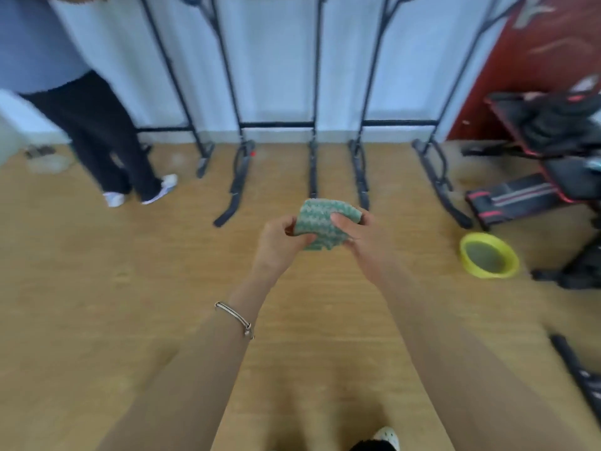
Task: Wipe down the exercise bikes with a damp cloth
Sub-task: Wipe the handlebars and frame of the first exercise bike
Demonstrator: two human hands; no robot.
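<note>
**Cloth held in both hands**

Folded green-and-white zigzag woven cloth [320, 222] is in the air above the wooden floor [130, 271], well left of the round yellow plastic basin [489, 258]. Left hand [279, 237] pinches its left edge. Right hand [361, 242] grips its right edge, thumb on top. Black-and-red gym machine [553, 131] stands behind the basin. Frame is blurred.

My left forearm [195, 369] and right forearm [455, 369] bare, thin silver bangle [234, 319] on the wrist behind my left hand [276, 242], little clasp dangling off it, down low my white perforated clog [387, 437], dark trouser hem [366, 446] beside it
</note>
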